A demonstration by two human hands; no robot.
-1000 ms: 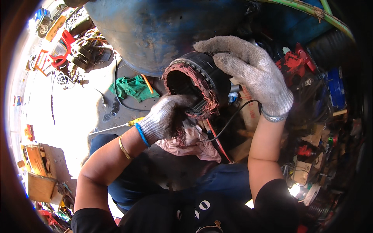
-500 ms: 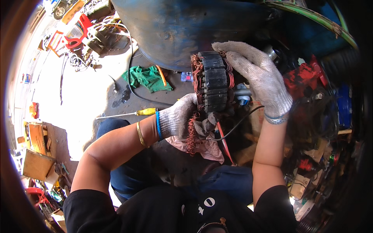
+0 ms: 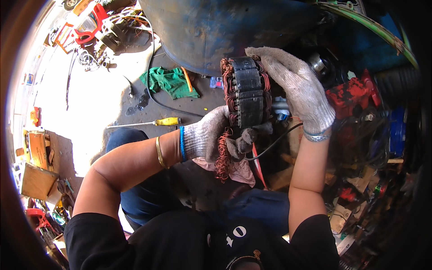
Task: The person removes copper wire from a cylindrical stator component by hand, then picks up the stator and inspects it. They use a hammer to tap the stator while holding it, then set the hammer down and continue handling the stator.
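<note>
A motor stator (image 3: 249, 92), a dark laminated ring with copper windings at both ends, is in front of me between my hands. My left hand (image 3: 211, 135), in a dirty white knit glove, is closed at its lower left side, thumb up against the windings and fingers curled below. From that hand hangs a tangled bundle of copper wire (image 3: 222, 159). My right hand (image 3: 299, 85), gloved too, lies along the stator's upper right edge, fingers stretched out and the tips at its top. Its palm side is hidden. A grey metal tube (image 3: 281, 105) shows between the stator and my right wrist.
A big blue drum (image 3: 202, 36) stands just beyond. On the floor lie a green cloth (image 3: 171, 82), a yellow-handled screwdriver (image 3: 167, 121) and a black cable (image 3: 164, 110). A pink cloth (image 3: 243, 173) is below my left hand. Red machine parts (image 3: 351, 92) clutter the right.
Both hands keep nearly the same pose on the stator. The stator looks slightly turned, and the surroundings have shifted a little left in view.
</note>
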